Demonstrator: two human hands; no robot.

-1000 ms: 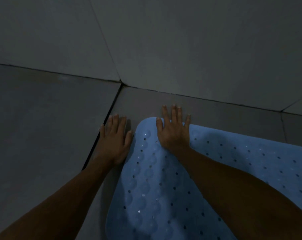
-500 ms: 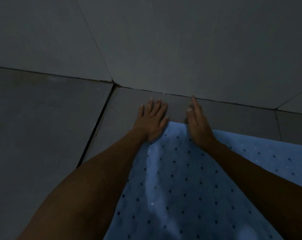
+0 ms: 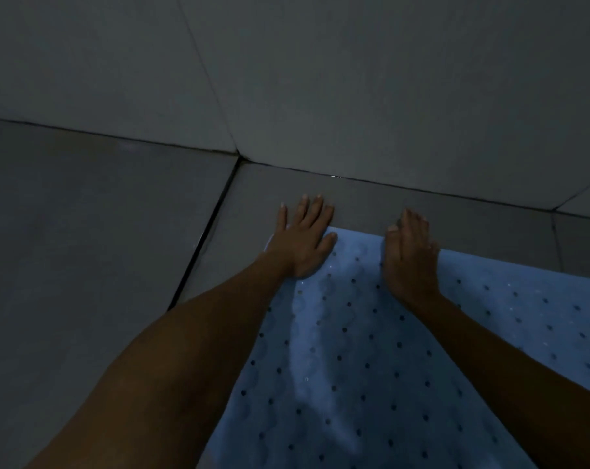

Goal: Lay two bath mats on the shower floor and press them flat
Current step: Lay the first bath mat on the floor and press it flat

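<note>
A light blue bath mat [image 3: 354,350] dotted with small holes lies on the grey tiled shower floor [image 3: 100,248], running from the lower middle to the right edge. My left hand [image 3: 302,240] rests palm down on the mat's far left corner, fingers spread and reaching past the edge onto the tile. My right hand [image 3: 410,255] lies flat on the mat's far edge a little to the right, fingers together and pointing at the wall. Both forearms cross over the mat. Only one mat is in view.
Grey tiled walls [image 3: 354,79] meet the floor just beyond the hands, with a corner seam at the upper middle. A dark grout line [image 3: 202,238] runs diagonally through the floor left of the mat. The light is dim.
My left hand moved from the bare tile left of the mat onto its far left corner. My right hand shifted right along the far edge. The view moved closer over the mat.
</note>
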